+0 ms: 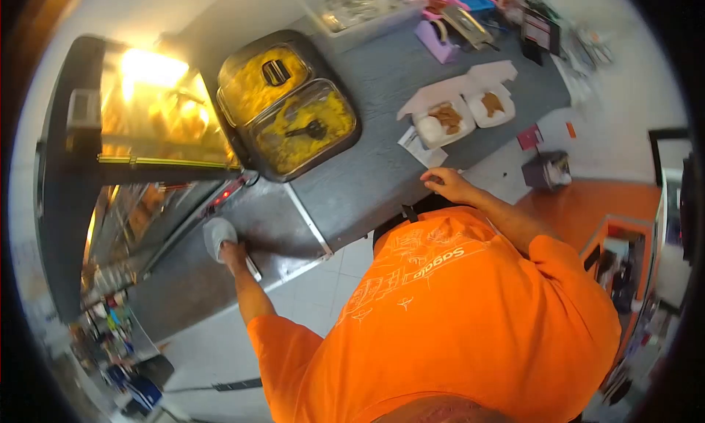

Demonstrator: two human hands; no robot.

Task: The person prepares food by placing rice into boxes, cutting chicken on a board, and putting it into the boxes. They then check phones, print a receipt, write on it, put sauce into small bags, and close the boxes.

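Note:
My left hand (231, 252) is at the left over the metal counter section, below the lit display case. Its fingers are closed at a pale rounded thing (218, 236) that looks like a small bowl and hides the fingertips. A thin white edge shows beside the wrist. My right hand (448, 185) is in front of my belly at the counter's edge, fingers loosely curled with a gap at the thumb and nothing visible in them. Closest to it are a white slip of paper (421, 148) and an open white takeaway box (464, 131), with a rice mound and brown food pieces inside.
A lit glass display case (165, 133) stands at the left. Beside it is a black two-part pan (355, 138) of yellow food under lids. Farther back are a clear plastic tub (363, 28), a purple tape dispenser (438, 42) and pink and blue trays. A dark bin (542, 175) stands at right.

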